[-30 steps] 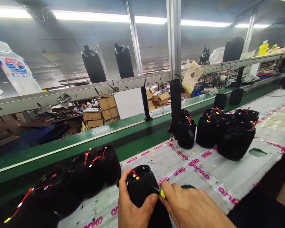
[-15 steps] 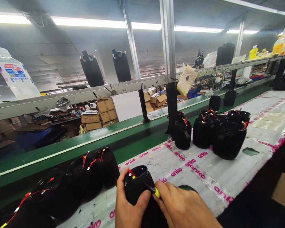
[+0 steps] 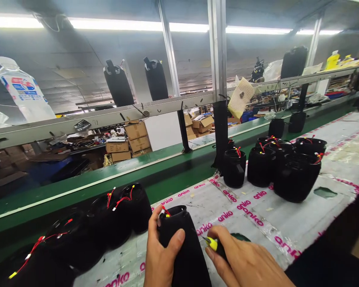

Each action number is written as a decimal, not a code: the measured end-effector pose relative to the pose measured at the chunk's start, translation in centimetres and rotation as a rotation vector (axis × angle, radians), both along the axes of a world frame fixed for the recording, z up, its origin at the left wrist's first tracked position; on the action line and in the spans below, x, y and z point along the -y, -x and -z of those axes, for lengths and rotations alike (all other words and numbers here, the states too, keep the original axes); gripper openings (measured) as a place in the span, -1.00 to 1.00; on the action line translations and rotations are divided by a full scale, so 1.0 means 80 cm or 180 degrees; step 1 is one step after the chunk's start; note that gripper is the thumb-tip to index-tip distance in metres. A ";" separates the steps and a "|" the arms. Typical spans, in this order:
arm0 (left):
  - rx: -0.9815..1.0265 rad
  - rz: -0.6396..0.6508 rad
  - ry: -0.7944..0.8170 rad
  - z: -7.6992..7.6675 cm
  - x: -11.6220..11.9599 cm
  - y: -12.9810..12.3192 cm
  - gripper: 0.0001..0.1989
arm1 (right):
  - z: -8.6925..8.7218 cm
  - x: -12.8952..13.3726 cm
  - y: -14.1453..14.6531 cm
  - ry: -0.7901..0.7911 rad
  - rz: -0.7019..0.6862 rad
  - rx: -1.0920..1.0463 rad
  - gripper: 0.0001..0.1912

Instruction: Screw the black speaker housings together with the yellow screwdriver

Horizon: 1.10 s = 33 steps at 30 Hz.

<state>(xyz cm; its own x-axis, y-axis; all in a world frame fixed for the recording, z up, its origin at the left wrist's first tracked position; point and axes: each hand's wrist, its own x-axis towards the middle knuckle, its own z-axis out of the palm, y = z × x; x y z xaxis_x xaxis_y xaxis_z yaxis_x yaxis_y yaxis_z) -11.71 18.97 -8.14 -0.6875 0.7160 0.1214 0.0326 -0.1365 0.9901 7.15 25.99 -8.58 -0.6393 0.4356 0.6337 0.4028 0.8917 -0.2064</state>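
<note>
Across the lower right runs the surface [image 3: 290, 215], covered in pale sheeting printed with pink "anko" lettering and torn in places. Along its far edge lies a long green belt [image 3: 173, 179], and above that a metal rail [image 3: 107, 115] crosses the view, with an upright post [image 3: 217, 52] rising from it. Beyond the rail, brown cardboard boxes [image 3: 136, 135] are stacked beside a white panel.

At the left, a row of dark, open-topped shells [image 3: 136, 211] stands close together, red leads showing at their rims. Farther right, a second cluster of shells [image 3: 297, 177] stands on the sheeting. A clear bottle [image 3: 24, 93] with a printed label is at the rail's left end.

At the bottom centre, near the close edge of the surface, is the black housing [image 3: 190, 255], slightly tilted, its open rim upward. The left hand [image 3: 163, 255] grasps it: the thumb presses the front face while the other fingers wrap the left side up to the rim. Just to its right, the right hand [image 3: 245, 259] has its fingers closed around a yellow-and-dark tool [image 3: 212, 243]. Its thin tip points toward the housing; whether they touch, I cannot tell.

Smallest are the red wires [image 3: 166, 213] with pale and yellow connectors, at the housing's rim beside the left fingertips.
</note>
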 end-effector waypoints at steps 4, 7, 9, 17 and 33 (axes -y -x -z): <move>0.0441 0.0462 -0.0064 -0.010 0.004 -0.006 -0.03 | -0.020 -0.015 0.000 -0.0490 -0.0112 0.0074 -0.83; 0.0481 0.0627 -0.0177 -0.013 0.006 -0.007 -0.04 | -0.029 -0.024 -0.001 -0.0682 -0.0058 0.0195 -0.84; 0.0454 0.0709 -0.0179 -0.013 0.005 -0.007 -0.06 | -0.030 -0.028 0.000 -0.0729 -0.0082 0.0314 -0.89; 0.0469 0.0973 -0.0061 -0.011 0.007 -0.005 -0.05 | -0.021 -0.031 0.005 -0.0717 -0.0162 0.0529 -0.83; 0.0180 0.1063 0.0061 -0.013 0.009 -0.002 -0.07 | -0.028 -0.038 -0.009 -0.0776 -0.0292 0.0636 -0.71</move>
